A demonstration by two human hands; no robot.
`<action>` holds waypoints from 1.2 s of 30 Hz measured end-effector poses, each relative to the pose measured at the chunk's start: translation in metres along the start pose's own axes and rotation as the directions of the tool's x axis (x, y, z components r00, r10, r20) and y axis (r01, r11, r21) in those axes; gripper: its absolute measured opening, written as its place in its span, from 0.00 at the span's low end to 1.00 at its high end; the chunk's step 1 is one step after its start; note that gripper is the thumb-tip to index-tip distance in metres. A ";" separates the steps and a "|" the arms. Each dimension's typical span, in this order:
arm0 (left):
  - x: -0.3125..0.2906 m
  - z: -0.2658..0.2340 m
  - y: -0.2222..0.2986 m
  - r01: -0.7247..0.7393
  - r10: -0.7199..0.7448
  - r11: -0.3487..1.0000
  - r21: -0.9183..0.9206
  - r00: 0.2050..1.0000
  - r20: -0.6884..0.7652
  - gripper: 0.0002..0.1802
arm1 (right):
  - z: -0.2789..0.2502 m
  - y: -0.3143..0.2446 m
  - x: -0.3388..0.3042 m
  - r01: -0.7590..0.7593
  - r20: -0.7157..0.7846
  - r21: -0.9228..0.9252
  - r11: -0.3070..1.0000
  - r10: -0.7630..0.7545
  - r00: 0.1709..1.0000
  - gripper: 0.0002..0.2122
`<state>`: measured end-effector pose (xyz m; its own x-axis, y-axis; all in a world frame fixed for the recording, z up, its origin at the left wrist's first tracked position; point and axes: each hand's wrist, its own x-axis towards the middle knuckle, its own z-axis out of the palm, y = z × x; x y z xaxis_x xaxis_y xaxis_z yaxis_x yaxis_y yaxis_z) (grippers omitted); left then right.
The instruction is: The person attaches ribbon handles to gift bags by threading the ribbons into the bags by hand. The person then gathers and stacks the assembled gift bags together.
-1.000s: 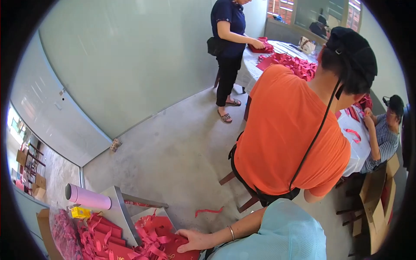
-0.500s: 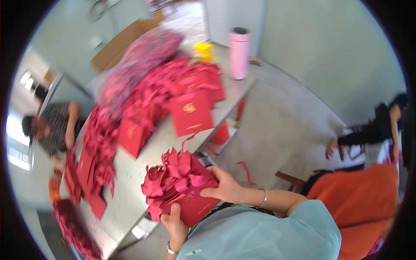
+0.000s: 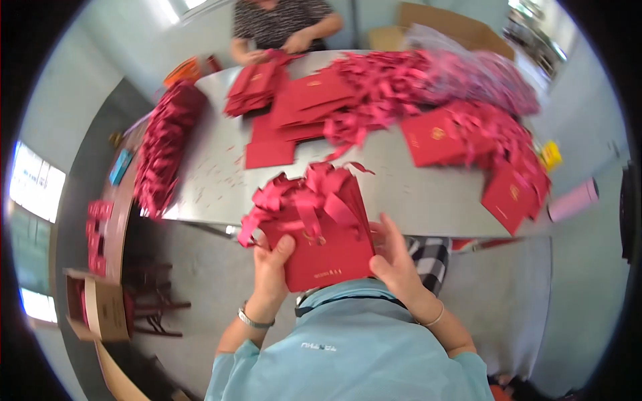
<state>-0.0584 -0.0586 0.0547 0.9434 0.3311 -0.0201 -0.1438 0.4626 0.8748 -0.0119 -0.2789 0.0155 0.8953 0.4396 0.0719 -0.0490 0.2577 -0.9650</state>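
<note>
A stack of red paper gift bags [image 3: 328,257] with pink-red ribbons bunched along its top is held in front of my waist, just off the table's near edge. My left hand [image 3: 271,269] grips its left side, thumb across the front face and fingers hidden behind. On the opposite side, my right hand [image 3: 399,265] holds the edge between the thumb and fingers. Gold print shows on the front bag, partly covered by ribbon.
Across the grey table [image 3: 221,170] lie more red bags [image 3: 314,100] and ribbons. A long row of ribboned bags [image 3: 167,150] lies at the left end. A pink bottle [image 3: 574,200] and yellow container [image 3: 550,156] are at right. Another person [image 3: 284,27] handles bags opposite.
My view has swung left, so I now face the table squarely. The stack has turned upright, and my right hand has moved from its top to its right edge.
</note>
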 end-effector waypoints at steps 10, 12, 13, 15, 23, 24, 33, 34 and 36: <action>0.135 -0.208 0.119 -0.347 0.323 0.938 0.008 0.862 -0.391 0.22 | 0.019 0.015 0.027 -0.287 -0.089 -0.019 0.958 0.285 0.955 0.20; 0.162 -0.266 0.117 -0.173 0.172 0.984 0.034 0.896 -0.409 0.22 | 0.028 0.016 0.031 -0.306 -0.122 -0.040 0.951 0.300 0.946 0.14; 0.174 -0.297 0.113 0.020 0.036 0.992 0.124 0.902 -0.430 0.22 | 0.029 0.018 0.031 -0.321 -0.098 -0.042 0.946 0.316 0.944 0.14; 0.189 -0.304 0.103 0.313 -0.250 0.949 0.036 0.818 -0.518 0.22 | 0.026 0.023 0.030 -0.341 -0.140 0.025 0.940 0.341 0.929 0.12; 0.181 -0.300 0.115 0.445 -0.229 0.855 0.267 0.786 -0.575 0.25 | 0.012 0.032 0.034 -0.330 -0.207 0.057 0.942 0.334 0.920 0.11; 0.182 -0.296 0.116 0.463 -0.173 0.799 0.384 0.789 -0.590 0.27 | 0.012 0.033 0.034 -0.328 -0.208 0.052 0.943 0.331 0.920 0.12; 0.171 -0.286 0.115 0.377 0.042 0.764 0.523 0.780 -0.624 0.37 | 0.000 0.040 0.028 -0.336 -0.208 0.067 0.940 0.342 0.916 0.13; 0.171 -0.293 0.115 0.397 0.038 0.750 0.529 0.772 -0.634 0.39 | -0.002 0.040 0.027 -0.329 -0.215 0.076 0.941 0.337 0.916 0.13; 0.165 -0.279 0.117 0.445 0.007 0.740 0.503 0.744 -0.668 0.39 | -0.007 0.040 0.027 -0.329 -0.225 0.074 0.941 0.337 0.914 0.13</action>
<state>-0.0026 0.2794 0.0188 0.5007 0.7993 -0.3324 0.4642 0.0761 0.8824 0.0138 -0.2624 -0.0228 0.9016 0.2948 -0.3165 -0.3734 0.1612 -0.9136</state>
